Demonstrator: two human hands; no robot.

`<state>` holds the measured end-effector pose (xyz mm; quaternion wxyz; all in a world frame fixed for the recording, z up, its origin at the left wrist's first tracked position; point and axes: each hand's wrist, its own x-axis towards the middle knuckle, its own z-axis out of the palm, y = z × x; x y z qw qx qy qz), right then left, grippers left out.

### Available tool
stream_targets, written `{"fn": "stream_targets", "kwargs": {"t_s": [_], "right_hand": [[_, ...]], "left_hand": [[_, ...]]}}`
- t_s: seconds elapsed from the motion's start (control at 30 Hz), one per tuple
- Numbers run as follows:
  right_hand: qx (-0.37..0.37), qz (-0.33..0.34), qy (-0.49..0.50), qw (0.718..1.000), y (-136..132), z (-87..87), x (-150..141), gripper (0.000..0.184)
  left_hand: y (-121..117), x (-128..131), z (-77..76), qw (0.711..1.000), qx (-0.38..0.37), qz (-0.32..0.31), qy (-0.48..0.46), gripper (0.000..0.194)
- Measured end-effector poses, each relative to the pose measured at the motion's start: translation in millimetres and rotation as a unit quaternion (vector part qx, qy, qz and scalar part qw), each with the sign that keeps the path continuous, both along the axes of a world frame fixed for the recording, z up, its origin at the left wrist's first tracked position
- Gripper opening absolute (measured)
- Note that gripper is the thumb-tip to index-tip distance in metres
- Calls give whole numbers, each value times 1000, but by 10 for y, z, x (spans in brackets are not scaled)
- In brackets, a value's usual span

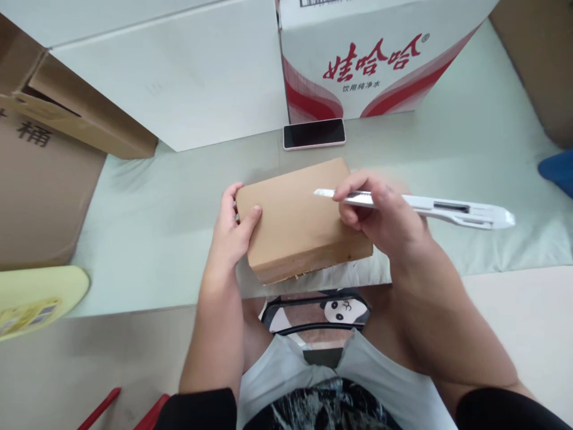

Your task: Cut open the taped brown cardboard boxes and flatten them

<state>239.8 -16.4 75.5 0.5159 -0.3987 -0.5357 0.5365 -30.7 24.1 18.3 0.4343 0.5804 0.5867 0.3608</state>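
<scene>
A small brown cardboard box (295,215) rests near the front edge of the cloth-covered table, slightly turned, its near side rough along the lower edge. My left hand (235,230) grips the box's left end, thumb on the top face and fingers round the far side. In my right hand (385,212) is a white utility knife (461,210), held like a pen with its blade out. The blade tip points left over the top of the box; whether it touches the cardboard I cannot tell.
Behind the box lies a phone (314,134), against a white carton with red lettering (376,65). A plain white box (179,77) stands beside it. Brown cartons (45,179) are at left, with a yellow-green object (40,298) at the table's edge. Something blue (557,173) shows at right.
</scene>
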Motion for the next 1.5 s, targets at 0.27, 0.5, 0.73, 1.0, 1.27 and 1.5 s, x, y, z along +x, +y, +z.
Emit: {"fn": "stream_targets", "kwargs": {"t_s": [0.27,0.5,0.73,1.0,1.27,1.5], "right_hand": [[9,-4,-195,981,-29,147,-102,20],[40,23,-246,968,-21,93,-96,17],[43,16,-274,961,-5,85,-123,20],[43,20,-279,959,-2,93,-116,22],[31,34,-313,949,-5,67,-135,23],[20,31,-325,945,-2,53,-157,22]], "left_hand": [[-60,135,8,997,34,-53,36,73],[-74,152,-9,997,40,-54,40,71],[-69,165,4,997,44,-53,33,64],[-55,154,-26,997,53,-50,34,63],[-55,165,-7,997,38,-53,29,63],[-58,169,-13,997,46,-46,27,60]]}}
